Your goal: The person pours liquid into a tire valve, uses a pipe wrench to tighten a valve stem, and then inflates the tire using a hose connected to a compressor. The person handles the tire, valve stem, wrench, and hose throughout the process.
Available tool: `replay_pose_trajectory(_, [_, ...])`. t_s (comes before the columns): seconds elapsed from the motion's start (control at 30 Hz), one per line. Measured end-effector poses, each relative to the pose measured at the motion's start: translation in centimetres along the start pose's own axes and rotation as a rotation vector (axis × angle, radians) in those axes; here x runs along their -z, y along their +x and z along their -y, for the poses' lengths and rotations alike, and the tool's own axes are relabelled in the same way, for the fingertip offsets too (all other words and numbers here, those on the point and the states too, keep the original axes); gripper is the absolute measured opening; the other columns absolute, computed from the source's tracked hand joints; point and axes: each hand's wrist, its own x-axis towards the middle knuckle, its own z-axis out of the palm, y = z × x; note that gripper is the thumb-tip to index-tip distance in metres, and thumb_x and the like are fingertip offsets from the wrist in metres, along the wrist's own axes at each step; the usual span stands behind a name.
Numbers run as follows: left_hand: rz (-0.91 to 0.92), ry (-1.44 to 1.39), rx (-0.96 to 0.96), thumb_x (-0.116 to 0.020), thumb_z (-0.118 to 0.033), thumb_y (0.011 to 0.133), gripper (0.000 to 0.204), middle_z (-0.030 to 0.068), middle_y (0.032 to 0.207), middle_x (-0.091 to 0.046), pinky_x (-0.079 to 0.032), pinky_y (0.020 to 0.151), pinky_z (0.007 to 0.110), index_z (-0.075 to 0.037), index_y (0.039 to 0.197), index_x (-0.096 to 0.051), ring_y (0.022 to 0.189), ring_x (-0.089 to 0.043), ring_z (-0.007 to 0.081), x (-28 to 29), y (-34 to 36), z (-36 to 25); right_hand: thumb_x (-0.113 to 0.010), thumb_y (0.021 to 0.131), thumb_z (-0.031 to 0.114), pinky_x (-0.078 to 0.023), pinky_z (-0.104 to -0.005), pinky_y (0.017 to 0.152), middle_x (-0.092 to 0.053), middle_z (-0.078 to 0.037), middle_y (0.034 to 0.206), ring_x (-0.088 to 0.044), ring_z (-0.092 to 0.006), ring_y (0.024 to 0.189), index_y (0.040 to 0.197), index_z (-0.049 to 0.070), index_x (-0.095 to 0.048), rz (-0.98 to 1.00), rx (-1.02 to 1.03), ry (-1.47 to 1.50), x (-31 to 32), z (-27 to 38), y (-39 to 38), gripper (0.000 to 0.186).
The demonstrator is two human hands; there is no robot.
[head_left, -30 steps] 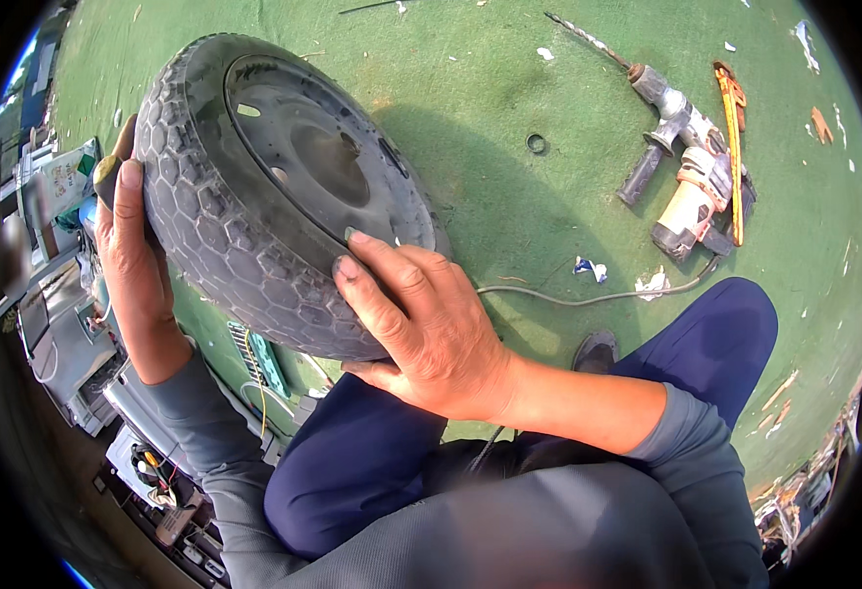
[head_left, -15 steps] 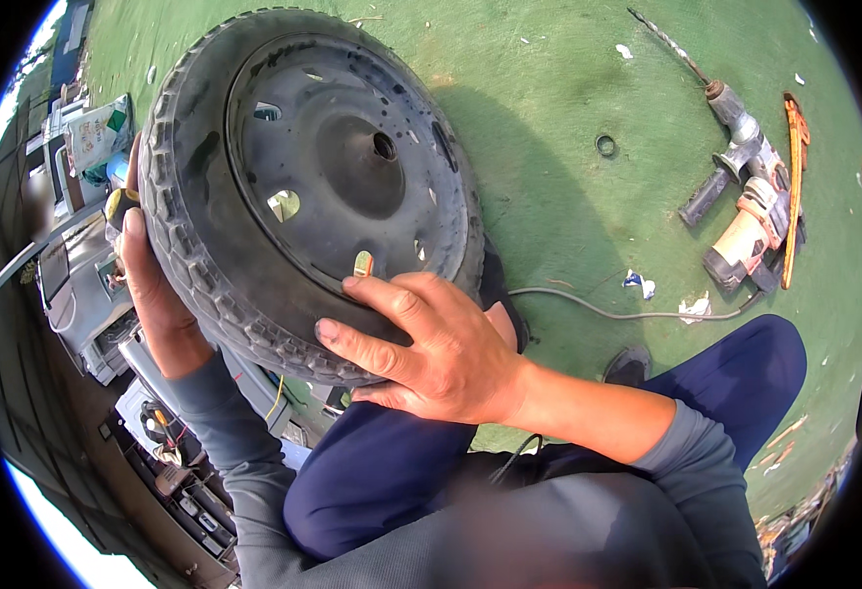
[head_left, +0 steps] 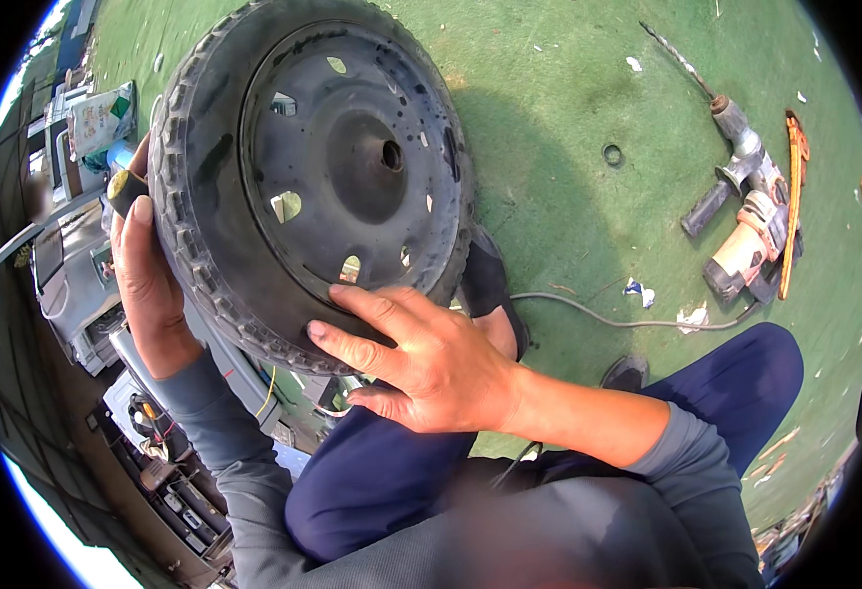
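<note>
A black wheel with a knobbly tyre point(head_left: 210, 265) and a dark metal rim point(head_left: 323, 236) stands tilted in front of me. At its left side is my left hand point(head_left: 151, 294), thumb pointing up and fingers mostly hidden. It is closed around a black handle with a yellow end point(head_left: 121, 187); the rest of that tool is out of sight. My right hand point(head_left: 441, 358) lies on the near side of the tyre, its fingers stretched out and apart on the sidewall close to the rim.
On the green floor to the right lies a rotary hammer drill point(head_left: 750, 211) with a long bit, beside an orange strip-like tool point(head_left: 794, 206). Its grey cable point(head_left: 607, 322) runs towards my foot. A small black ring point(head_left: 612, 154) lies nearer. Toolboxes point(head_left: 181, 491) stand at the left.
The wheel has shifted slightly and its face has turned more towards me. My right hand has slid a little left and down along the tyre. My left hand remains beside the tyre.
</note>
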Motion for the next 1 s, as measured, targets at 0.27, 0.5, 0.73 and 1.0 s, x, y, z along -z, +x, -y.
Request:
replay_pose_trajectory(0.27, [-0.117,0.344,-0.133,-0.083,-0.042,0.085,0.079,0.0155,0.134,-0.064,-0.04,0.113,0.037,0.003,0.144,-0.056,0.125,-0.06,0.0237,0.1,-1.2,-0.6,-0.085,0.078,0.025,-0.055,-0.0424,0.091,-0.065,-0.017,0.126,-0.064,-0.0334,0.107,0.13,-0.003,-0.062,0.196,-0.18,-0.081,0.1,-0.8,-1.5,0.064])
replay_pose_trajectory(0.5, [-0.101,0.151,-0.062,-0.079,-0.032,0.091,0.065,0.0154,0.129,-0.066,-0.049,0.104,0.034,0.003,0.142,-0.058,0.116,-0.065,0.0219,-3.0,1.2,-2.2,-0.086,0.077,0.026,-0.054,-0.0429,0.094,-0.062,-0.017,0.129,-0.063,-0.0344,0.11,0.134,-0.003,-0.059,0.091,-0.184,-0.13,0.4,-0.7,-1.1,0.07])
replay_pose_trajectory(0.73, [-0.103,0.031,-0.019,-0.075,-0.026,0.097,0.048,0.0132,0.115,-0.073,-0.059,0.087,0.031,0.003,0.132,-0.063,0.097,-0.073,0.0191,-4.9,4.8,-2.9,-0.089,0.073,0.032,-0.051,-0.0459,0.099,-0.058,-0.019,0.134,-0.06,-0.037,0.116,0.141,-0.003,-0.052,-0.014,-0.156,-0.159,1.0,-0.7,-0.8,0.084])
replay_pose_trajectory(1.0, [-0.029,-0.157,0.25,-0.065,-0.028,0.103,0.037,0.0156,0.108,-0.077,-0.063,0.08,0.037,0.004,0.121,-0.069,0.087,-0.076,0.0236,-2.2,8.1,-2.4,-0.094,0.064,0.033,-0.044,-0.0484,0.103,-0.051,-0.019,0.144,-0.053,-0.037,0.129,0.149,0.003,-0.044,-0.069,-0.131,-0.277,-0.5,-2.0,0.1,0.103])
